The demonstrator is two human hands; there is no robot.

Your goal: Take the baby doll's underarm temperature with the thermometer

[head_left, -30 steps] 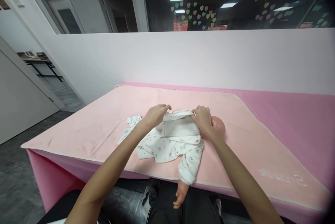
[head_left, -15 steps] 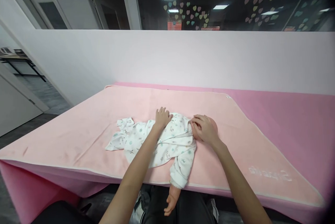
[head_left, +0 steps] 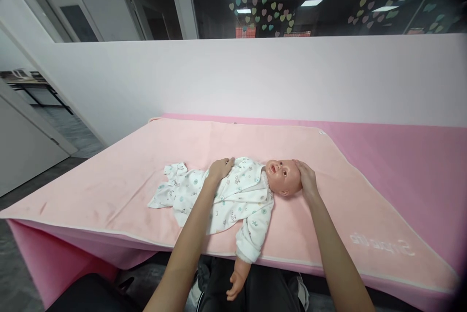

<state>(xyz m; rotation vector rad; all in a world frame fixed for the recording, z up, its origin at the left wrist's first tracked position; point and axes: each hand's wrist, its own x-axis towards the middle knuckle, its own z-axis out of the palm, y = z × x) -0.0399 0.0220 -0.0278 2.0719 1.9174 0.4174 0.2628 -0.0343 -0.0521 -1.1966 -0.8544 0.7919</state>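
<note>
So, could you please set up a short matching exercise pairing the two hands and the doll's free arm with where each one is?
Things:
1. left hand
2. right hand
3. doll's bare arm

Places:
A. hanging over the table's near edge
B. flat on the doll's patterned white outfit
C. against the top of the doll's head

Pairs: 1-B, 2-C, 3-A

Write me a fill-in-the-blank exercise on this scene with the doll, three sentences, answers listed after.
1. The right hand cups the baby doll's ____.
2. The left hand rests flat on the doll's patterned ____.
3. One bare doll arm hangs over the ____ edge of the pink towel.

Missing words: head; romper; near
</note>
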